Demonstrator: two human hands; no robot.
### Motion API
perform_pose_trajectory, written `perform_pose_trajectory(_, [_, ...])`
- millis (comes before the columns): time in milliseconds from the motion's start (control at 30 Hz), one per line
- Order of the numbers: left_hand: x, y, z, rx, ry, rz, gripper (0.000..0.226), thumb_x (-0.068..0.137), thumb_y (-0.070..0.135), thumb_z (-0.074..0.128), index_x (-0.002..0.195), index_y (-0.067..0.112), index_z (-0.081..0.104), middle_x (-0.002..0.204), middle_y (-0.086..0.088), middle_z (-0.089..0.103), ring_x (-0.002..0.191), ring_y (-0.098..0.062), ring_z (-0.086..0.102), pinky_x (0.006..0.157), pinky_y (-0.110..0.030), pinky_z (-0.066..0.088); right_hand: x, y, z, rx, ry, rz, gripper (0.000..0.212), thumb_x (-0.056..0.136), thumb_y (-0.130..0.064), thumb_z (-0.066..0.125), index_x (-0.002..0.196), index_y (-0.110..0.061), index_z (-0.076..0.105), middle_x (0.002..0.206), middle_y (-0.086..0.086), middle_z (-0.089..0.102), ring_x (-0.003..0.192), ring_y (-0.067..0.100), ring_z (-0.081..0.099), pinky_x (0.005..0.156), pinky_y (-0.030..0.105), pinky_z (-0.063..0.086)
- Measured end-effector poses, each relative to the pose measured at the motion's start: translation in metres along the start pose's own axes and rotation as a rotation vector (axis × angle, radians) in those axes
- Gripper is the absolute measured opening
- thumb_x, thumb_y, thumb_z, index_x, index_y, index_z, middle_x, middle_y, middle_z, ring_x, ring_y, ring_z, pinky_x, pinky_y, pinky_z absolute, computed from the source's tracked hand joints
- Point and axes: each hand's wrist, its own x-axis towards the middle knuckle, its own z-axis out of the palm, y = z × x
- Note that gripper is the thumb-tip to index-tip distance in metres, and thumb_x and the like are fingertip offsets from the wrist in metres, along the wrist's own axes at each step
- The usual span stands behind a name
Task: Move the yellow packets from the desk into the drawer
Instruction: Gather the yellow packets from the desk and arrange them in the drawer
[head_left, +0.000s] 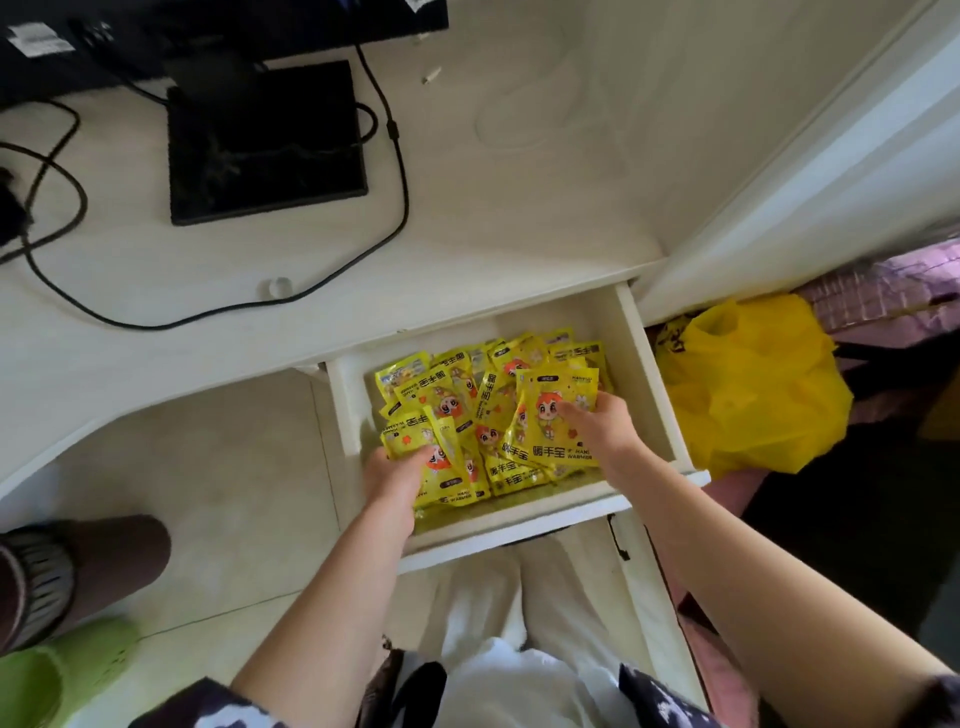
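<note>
Seen from above, looking down at two bare forearms reaching into an open white drawer in the lower middle of the frame. Left hand at the drawer's lower left, fingers curled around a few yellow packets, gripping them against the pile. Right hand at the drawer's right, thumb and fingers pinching the right edge of an upright-facing packet on top of the heap. All visible packets inside the drawer, filling most of its floor in loose, overlapping layers, some flat, some tilted. Glossy, crinkled foil-like pouches, rectangular, bright yellow with a red-haired cartoon figure and the words "HAND WARMER". Smooth painted white drawer walls, boxy and shallow. Above, across the upper half of the frame, a pale desk with a matte surface, carrying a flat black square monitor base at upper left, looping black cables and a small clear round cap near the front edge. To the right of the drawer, a crumpled yellow plastic bag, thin and shiny. At lower left, a green shoe on pale floor tiles.
</note>
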Motion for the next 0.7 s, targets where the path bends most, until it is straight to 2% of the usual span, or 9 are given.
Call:
perform_pose_trajectory(33, [0.002, -0.002, 0.004, 0.007, 0.008, -0.010, 0.051, 0.077, 0.026, 0.080, 0.121, 0.012, 0.059, 0.118, -0.006, 0.065, 0.103, -0.027, 0.060, 0.094, -0.041, 0.047, 0.008, 0.001, 0.000, -0.008, -0.023, 0.018, 0.024, 0.089, -0.021, 0.064, 0.110, -0.010, 0.064, 0.095, 0.008, 0.070, 0.078, 0.020, 0.061, 0.075, 0.034, 0.052])
perform_pose_trajectory(100, [0.003, -0.006, 0.011, 0.012, 0.011, -0.037, 0.050, 0.078, 0.025, 0.079, 0.121, 0.009, 0.059, 0.116, -0.008, 0.066, 0.100, -0.027, 0.060, 0.091, -0.040, 0.047, 0.021, 0.006, -0.001, -0.028, -0.059, 0.046, 0.027, 0.089, -0.023, 0.064, 0.113, -0.010, 0.061, 0.100, 0.010, 0.069, 0.081, 0.019, 0.061, 0.072, 0.032, 0.051])
perform_pose_trajectory(167, [0.004, -0.010, 0.016, 0.041, -0.017, -0.050, 0.054, 0.077, 0.026, 0.080, 0.123, 0.009, 0.058, 0.118, -0.009, 0.065, 0.099, -0.026, 0.059, 0.088, -0.038, 0.046, 0.029, 0.010, -0.003, -0.061, -0.090, 0.077, 0.018, 0.090, -0.023, 0.063, 0.104, -0.012, 0.062, 0.096, 0.011, 0.067, 0.079, 0.020, 0.059, 0.070, 0.032, 0.049])
perform_pose_trajectory(233, [0.007, -0.014, 0.018, 0.063, -0.046, -0.052, 0.050, 0.078, 0.026, 0.080, 0.121, 0.010, 0.059, 0.118, -0.008, 0.065, 0.100, -0.024, 0.059, 0.086, -0.037, 0.045, 0.035, 0.016, -0.008, -0.074, -0.099, 0.117, 0.005, 0.090, -0.019, 0.062, 0.089, -0.015, 0.064, 0.091, 0.012, 0.066, 0.078, 0.023, 0.059, 0.075, 0.037, 0.052])
perform_pose_trajectory(333, [0.011, -0.021, 0.017, 0.086, -0.053, -0.044, 0.026, 0.078, 0.024, 0.079, 0.098, 0.016, 0.063, 0.110, -0.008, 0.069, 0.098, -0.027, 0.063, 0.086, -0.040, 0.051, 0.046, 0.030, -0.020, -0.060, -0.093, 0.194, 0.014, 0.089, -0.011, 0.057, 0.082, -0.017, 0.067, 0.091, 0.012, 0.069, 0.086, 0.030, 0.066, 0.087, 0.052, 0.055])
perform_pose_trajectory(400, [0.014, -0.025, 0.014, 0.114, -0.027, -0.031, 0.027, 0.079, 0.022, 0.078, 0.101, 0.015, 0.064, 0.107, -0.008, 0.068, 0.098, -0.029, 0.065, 0.090, -0.045, 0.054, 0.051, 0.035, -0.028, -0.072, -0.082, 0.207, 0.015, 0.090, -0.011, 0.058, 0.082, -0.020, 0.067, 0.096, 0.011, 0.071, 0.097, 0.034, 0.068, 0.087, 0.055, 0.054])
perform_pose_trajectory(500, [0.014, -0.028, 0.005, 0.170, 0.001, 0.001, 0.037, 0.084, 0.016, 0.072, 0.120, 0.012, 0.064, 0.116, -0.010, 0.065, 0.100, -0.028, 0.065, 0.093, -0.044, 0.054, 0.052, 0.037, -0.038, -0.119, -0.067, 0.198, 0.017, 0.089, -0.011, 0.062, 0.079, -0.023, 0.068, 0.095, 0.012, 0.072, 0.096, 0.034, 0.068, 0.087, 0.053, 0.055])
perform_pose_trajectory(600, [0.013, -0.033, -0.005, 0.144, -0.005, 0.007, 0.035, 0.085, 0.011, 0.069, 0.119, 0.011, 0.063, 0.119, -0.010, 0.065, 0.105, -0.026, 0.064, 0.096, -0.045, 0.052, 0.046, 0.035, -0.046, -0.197, -0.055, 0.164, 0.019, 0.088, -0.012, 0.060, 0.074, -0.022, 0.069, 0.092, 0.015, 0.072, 0.092, 0.037, 0.068, 0.086, 0.051, 0.056])
perform_pose_trajectory(700, [0.004, -0.034, -0.016, 0.085, -0.013, 0.013, 0.026, 0.085, 0.008, 0.068, 0.111, 0.010, 0.064, 0.111, -0.013, 0.067, 0.098, -0.027, 0.067, 0.089, -0.042, 0.056, 0.030, 0.026, -0.052, -0.284, -0.051, 0.094, 0.017, 0.087, -0.009, 0.056, 0.085, -0.018, 0.070, 0.086, 0.012, 0.070, 0.085, 0.028, 0.062, 0.079, 0.033, 0.052])
